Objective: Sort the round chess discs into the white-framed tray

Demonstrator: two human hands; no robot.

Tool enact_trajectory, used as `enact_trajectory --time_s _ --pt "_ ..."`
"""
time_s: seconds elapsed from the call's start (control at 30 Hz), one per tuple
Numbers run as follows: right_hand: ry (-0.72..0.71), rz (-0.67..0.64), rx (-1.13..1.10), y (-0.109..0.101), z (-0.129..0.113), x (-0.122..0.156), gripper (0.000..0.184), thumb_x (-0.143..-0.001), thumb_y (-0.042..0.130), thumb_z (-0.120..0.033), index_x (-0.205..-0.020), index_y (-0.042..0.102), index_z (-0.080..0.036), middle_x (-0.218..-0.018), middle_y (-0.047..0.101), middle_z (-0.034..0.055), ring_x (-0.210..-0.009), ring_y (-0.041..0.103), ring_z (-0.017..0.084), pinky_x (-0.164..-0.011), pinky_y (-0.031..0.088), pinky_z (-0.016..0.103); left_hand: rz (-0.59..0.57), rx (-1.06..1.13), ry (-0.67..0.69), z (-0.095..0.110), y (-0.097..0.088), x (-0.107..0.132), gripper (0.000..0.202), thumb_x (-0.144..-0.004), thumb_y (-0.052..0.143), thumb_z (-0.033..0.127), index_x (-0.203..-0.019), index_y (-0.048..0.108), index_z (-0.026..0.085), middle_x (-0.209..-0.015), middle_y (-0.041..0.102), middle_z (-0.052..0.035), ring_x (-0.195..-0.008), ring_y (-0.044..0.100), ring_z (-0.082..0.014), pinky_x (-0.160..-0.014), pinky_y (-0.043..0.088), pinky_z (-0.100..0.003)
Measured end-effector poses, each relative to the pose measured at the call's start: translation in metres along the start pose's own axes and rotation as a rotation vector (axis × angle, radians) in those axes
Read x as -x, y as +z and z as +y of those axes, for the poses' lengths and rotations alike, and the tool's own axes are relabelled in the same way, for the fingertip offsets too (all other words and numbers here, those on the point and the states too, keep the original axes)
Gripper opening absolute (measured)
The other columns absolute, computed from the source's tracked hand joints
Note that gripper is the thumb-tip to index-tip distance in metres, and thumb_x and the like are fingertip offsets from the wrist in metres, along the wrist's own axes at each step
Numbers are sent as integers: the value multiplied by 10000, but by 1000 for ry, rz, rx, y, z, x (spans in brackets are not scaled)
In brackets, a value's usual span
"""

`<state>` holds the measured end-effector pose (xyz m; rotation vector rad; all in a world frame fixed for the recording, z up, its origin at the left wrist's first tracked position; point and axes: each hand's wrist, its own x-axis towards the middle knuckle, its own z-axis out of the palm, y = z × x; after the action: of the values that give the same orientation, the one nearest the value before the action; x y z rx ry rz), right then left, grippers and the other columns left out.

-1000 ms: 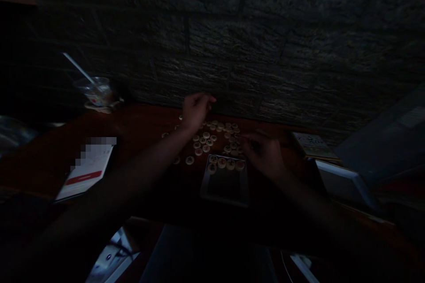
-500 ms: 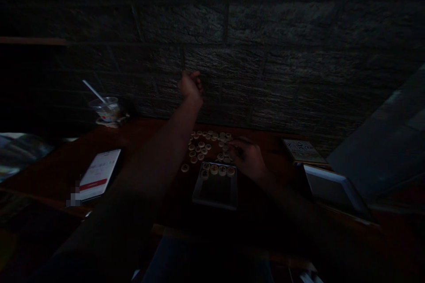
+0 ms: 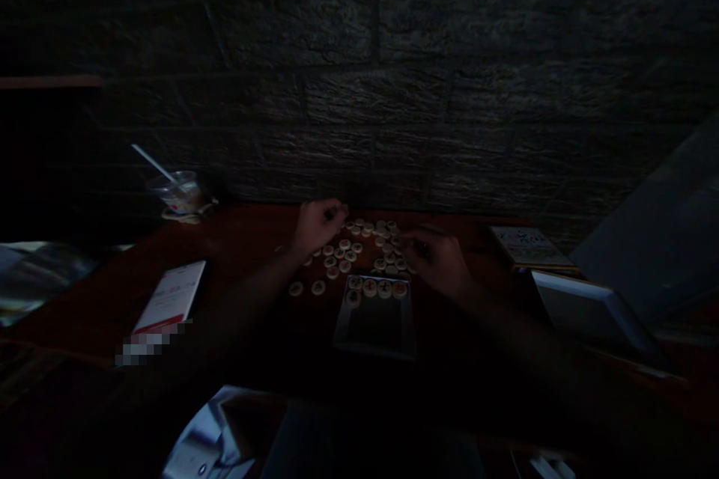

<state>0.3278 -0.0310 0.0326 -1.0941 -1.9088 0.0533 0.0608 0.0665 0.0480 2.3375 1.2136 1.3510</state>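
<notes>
Five round pieces [image 3: 384,289] sat inside the tray [image 3: 377,325], bodyward of the fingers; far more loose pieces [image 3: 344,245] were left outside, mostly between the left hand [image 3: 317,226] and right hand [image 3: 441,258], whose fingers were curled; whether either gripped one, I could not tell.

Shallow box [image 3: 375,328]: held five marked discs [image 3: 385,289]. Loose discs [image 3: 344,256]: lay beyond the box. Left hand [image 3: 319,224]: curled beyond it, leftward. Right hand [image 3: 441,258]: beyond it, rightward, perhaps touching discs. Phone [image 3: 173,292]: lay left of it.
</notes>
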Motion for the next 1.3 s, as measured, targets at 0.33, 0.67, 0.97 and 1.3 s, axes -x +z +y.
enact_trajectory --time_s 0.33,0.67,0.97,1.3 --pt "238 -39 -71 1 12 5 232 -894 613 -265 -976 814 -182 -924 807 77 -793 749 205 -697 559 297 -220 -188 107 -1 -7 14 335 -878 534 365 -583 489 213 -500 460 31 -477 401 -124 -543 276 -284" --pt "370 -50 -127 0 11 4 265 -879 607 -302 -966 819 -168 -939 821 94 -788 760 216 -699 592 315 -294 -231 151 2 -9 16 294 -871 522 320 -602 479 209 -509 462 33 -480 426 -121 -535 285 -279" --pt "350 -61 -130 1 15 5 250 -880 599 -261 -973 815 -175 -920 819 81 -766 762 205 -651 583 286 -183 -234 165 -6 -21 13 340 -878 529 372 -579 503 213 -508 483 21 -492 439 -132 -534 299 -292" --pt "350 -57 -124 1 18 4 247 -897 596 -276 -977 808 -176 -938 828 72 -764 774 197 -657 587 283 -313 -216 102 4 -23 8 280 -870 579 374 -658 639 201 -572 598 7 -540 534 -145 -543 347 -276"
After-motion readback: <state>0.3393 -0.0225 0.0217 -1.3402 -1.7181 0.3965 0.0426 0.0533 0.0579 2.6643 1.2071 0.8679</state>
